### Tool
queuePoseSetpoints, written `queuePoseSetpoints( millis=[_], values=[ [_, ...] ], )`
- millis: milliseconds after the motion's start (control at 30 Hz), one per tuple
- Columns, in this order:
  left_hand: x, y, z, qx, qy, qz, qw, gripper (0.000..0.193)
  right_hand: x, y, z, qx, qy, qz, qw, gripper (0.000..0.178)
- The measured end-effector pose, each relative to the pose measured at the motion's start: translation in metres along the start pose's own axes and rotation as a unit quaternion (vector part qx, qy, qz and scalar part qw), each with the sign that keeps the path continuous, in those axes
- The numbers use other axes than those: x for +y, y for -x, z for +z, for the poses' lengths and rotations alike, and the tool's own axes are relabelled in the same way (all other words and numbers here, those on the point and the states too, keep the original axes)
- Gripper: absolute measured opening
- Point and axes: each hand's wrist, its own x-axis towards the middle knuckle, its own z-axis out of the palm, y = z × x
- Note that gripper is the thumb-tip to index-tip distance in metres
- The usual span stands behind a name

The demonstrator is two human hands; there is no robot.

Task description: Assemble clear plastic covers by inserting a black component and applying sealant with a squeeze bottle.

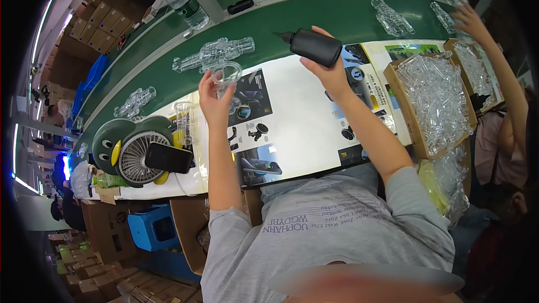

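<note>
My left hand (215, 100) pinches a transparent plastic part with a round ring top (227, 71), held up over the left side of the printed sheets. In my right hand (331, 77) is a black squeeze bottle (315, 47), lying nearly level, its thin nozzle pointing left toward the plastic part. A gap separates the nozzle from the part. Just beyond my left hand, a cluster of transparent plastic pieces (216, 54) lies on the green belt (269, 19). The lower end of the held part is hard to make out against the print.
At the left stand a penguin-shaped fan (137, 157) and a phone (168, 157) leaning on it. A carton of transparent parts (432, 106) sits at my right. A water bottle (182, 3) stands by a metal post. At far right, a co-worker's hand (470, 21) reaches over the belt.
</note>
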Motion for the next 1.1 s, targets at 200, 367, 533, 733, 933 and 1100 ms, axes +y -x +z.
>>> queuePoseSetpoints(
  millis=[200, 367, 533, 733, 933, 1100],
  values=[
    [-0.006, 0.0, 0.046, -0.03, 0.114, -0.041, 0.992, 0.033, 0.019, 0.024, -0.014, 0.05, -0.316, 0.274, 0.907, 0.043],
    [-0.003, 0.022, 0.053, -0.067, 0.071, -0.031, 0.995, 0.041, 0.015, 0.027, -0.012, 0.069, -0.218, 0.29, 0.929, 0.033],
    [0.017, 0.019, 0.056, -0.096, 0.016, -0.048, 0.994, 0.052, 0.014, 0.03, -0.011, 0.052, -0.191, 0.245, 0.949, 0.037],
    [0.0, 0.017, 0.047, -0.123, 0.057, -0.012, 0.991, 0.061, 0.015, 0.034, -0.007, 0.04, -0.204, 0.224, 0.952, 0.039],
    [0.002, 0.012, 0.047, -0.125, 0.083, -0.059, 0.987, 0.075, 0.006, 0.033, -0.005, 0.048, -0.23, 0.226, 0.945, 0.04],
    [0.0, 0.018, 0.047, -0.136, -0.005, -0.056, 0.989, 0.07, 0.0, 0.035, -0.003, 0.047, -0.229, 0.227, 0.945, 0.041]
  ],
)
